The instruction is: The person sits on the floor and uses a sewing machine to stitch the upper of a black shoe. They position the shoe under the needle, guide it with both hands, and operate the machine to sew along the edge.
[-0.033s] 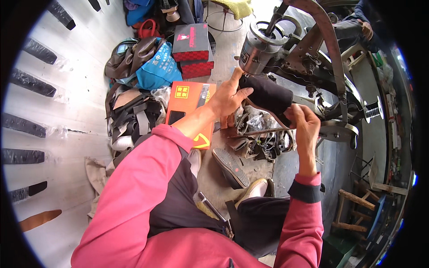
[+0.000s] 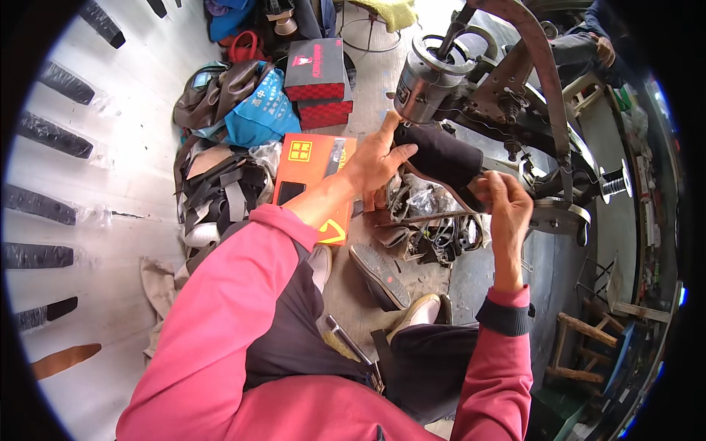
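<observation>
A black shoe with a brown sole edge is held slantwise under the metal head of a shoe-stitching machine. My left hand grips its far left end, thumb on top and index finger stretched up toward the machine head. At the opposite end of the shoe my right hand is closed in a pinch, its fingertips against the edge; what lies between them is mostly hidden. Another shoe lies on the floor between my feet with its sole showing.
A machine arm and a thread spool stand right of the shoe. Scraps and clips sit below it. To the left are an orange box, stacked shoeboxes and a blue bag. Another person's hand shows at upper right.
My right hand has shifted slightly to the right at the shoe's end. The left hand and the machine look the same.
</observation>
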Tool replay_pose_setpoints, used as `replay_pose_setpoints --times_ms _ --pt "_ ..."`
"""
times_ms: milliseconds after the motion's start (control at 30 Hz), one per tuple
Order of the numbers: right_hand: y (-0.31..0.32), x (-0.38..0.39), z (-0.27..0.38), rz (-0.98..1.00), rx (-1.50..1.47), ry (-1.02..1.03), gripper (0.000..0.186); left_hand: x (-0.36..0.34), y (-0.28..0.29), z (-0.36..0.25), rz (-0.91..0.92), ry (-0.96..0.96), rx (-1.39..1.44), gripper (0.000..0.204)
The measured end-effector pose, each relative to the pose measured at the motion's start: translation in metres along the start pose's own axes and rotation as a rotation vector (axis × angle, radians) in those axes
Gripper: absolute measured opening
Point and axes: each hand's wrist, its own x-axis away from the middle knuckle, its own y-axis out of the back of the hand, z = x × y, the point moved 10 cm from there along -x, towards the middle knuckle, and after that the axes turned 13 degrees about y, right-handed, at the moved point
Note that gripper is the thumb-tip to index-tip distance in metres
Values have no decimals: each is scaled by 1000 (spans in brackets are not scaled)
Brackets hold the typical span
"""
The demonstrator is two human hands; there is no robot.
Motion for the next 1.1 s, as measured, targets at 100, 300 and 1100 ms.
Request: replay_pose_setpoints --times_ms 100,300,1100 --pt "20 -7 39 -129 282 292 18 0 5 -3 -74 -64 -15 51" --pt "-9 -53 31 109 544 293 28 -1 6 -3 -37 -26 -100 55" --pt "138 17 71 -368 534 295 24 7 10 -15 -46 -20 32 65"
